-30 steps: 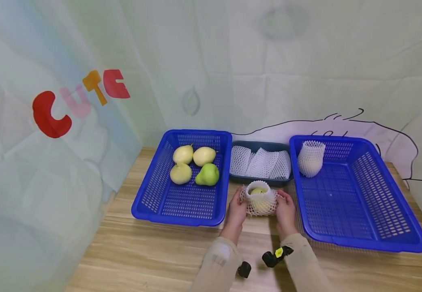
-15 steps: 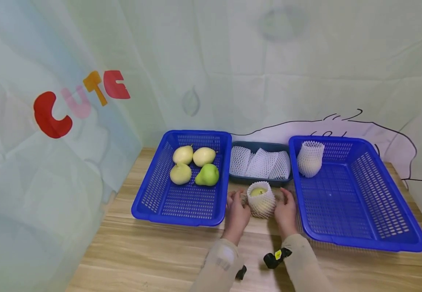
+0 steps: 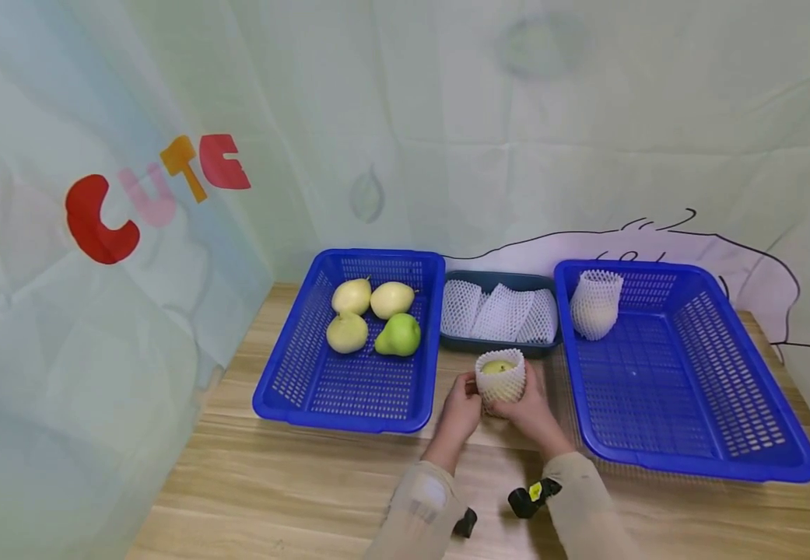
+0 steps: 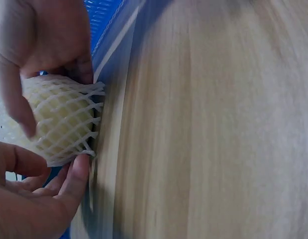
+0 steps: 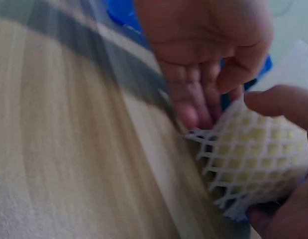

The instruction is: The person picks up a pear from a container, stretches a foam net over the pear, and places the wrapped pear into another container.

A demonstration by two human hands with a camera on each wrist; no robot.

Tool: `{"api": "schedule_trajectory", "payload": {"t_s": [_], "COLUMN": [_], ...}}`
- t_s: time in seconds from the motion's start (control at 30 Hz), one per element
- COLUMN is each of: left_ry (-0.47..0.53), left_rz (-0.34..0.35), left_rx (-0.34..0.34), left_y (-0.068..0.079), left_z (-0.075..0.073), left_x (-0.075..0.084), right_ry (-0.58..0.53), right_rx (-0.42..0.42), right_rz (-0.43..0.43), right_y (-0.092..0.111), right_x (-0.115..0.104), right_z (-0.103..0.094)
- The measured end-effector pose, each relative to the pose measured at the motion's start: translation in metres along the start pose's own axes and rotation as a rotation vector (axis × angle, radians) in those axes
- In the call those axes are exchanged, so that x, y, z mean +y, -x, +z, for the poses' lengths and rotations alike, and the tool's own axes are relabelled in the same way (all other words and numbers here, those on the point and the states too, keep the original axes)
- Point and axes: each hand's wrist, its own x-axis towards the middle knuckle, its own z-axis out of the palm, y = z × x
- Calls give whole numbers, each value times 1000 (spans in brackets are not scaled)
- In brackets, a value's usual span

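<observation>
A pale yellow pear (image 3: 496,366) sits upright inside a white foam fruit net (image 3: 501,384) on the table, its stem end showing through the open top. My right hand (image 3: 527,411) grips the netted pear from the right, thumb across the front. From the left, my left hand (image 3: 461,407) holds the net low down, with its fingertips (image 4: 80,167) at the loose bottom edge. In the right wrist view, the left hand's fingers (image 5: 188,115) touch that edge too. Part of the left fingers is hidden behind the net in the head view.
The left blue basket (image 3: 348,420) holds several bare pears, one greener (image 3: 399,335). A dark tray (image 3: 461,342) with flat foam nets (image 3: 506,313) stands behind the hands. In the right blue basket (image 3: 692,468), a netted pear (image 3: 597,307) stands at the back left corner.
The net's flared bottom has come down round the pear. My left hand has shifted lower along the net, and my right hand has moved from its side edge to a grip round the pear.
</observation>
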Motion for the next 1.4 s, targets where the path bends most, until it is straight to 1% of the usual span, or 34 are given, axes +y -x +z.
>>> {"api": "schedule_trajectory", "payload": {"t_s": [0.1,0.17,0.3,0.37,0.43,0.53,0.6,0.67,0.77,0.87,0.93,1.0,1.07,1.1,1.13,1.17,1.23,1.3,1.33,1.4], "left_ry": [78,112,161,192,224,256,248,211,137,40,-61,-186,-328,-387,-443,-494,-572,-617,-636,-665], "left_rz": [-33,-44,-40,-21,11,90,143,187,243,288,329,364,366,357,329,293,200,125,107,99], "left_rx": [-6,-4,8,13,13,-6,-32,-51,-72,-58,-25,17,56,65,68,64,38,2,-9,-19], "left_y": [0,1,3,5,6,10,12,14,18,21,23,23,23,23,23,24,25,26,26,26], "left_z": [0,-1,0,0,0,-2,-5,-8,-12,-22,-33,-47,-62,-69,-75,-81,-91,-96,-97,-96], "left_x": [0,1,10,18,30,53,68,79,90,96,98,96,89,84,80,75,65,58,55,50], "right_ry": [86,123,99,80,70,39,15,-25,-73,-140,-163,-181,-186,-177,-172,-179,-170,-153,-148,-90], "right_rx": [72,105,145,160,183,206,224,234,262,289,311,331,359,373,389,405,437,454,467,492], "right_rz": [-27,-27,-29,-46,-70,-89,-90,-86,-78,-84,-76,-56,-41,-28,-24,-26,-21,0,2,22], "right_y": [-2,-2,-2,-3,-4,-6,-8,-9,-12,-17,-21,-26,-32,-35,-38,-42,-50,-58,-62,-69], "right_x": [1,0,-12,-23,-38,-62,-77,-89,-101,-112,-119,-126,-130,-132,-133,-134,-133,-129,-127,-120], "right_z": [6,8,9,6,1,-10,-17,-22,-28,-34,-41,-52,-65,-72,-79,-86,-101,-115,-123,-138]}}
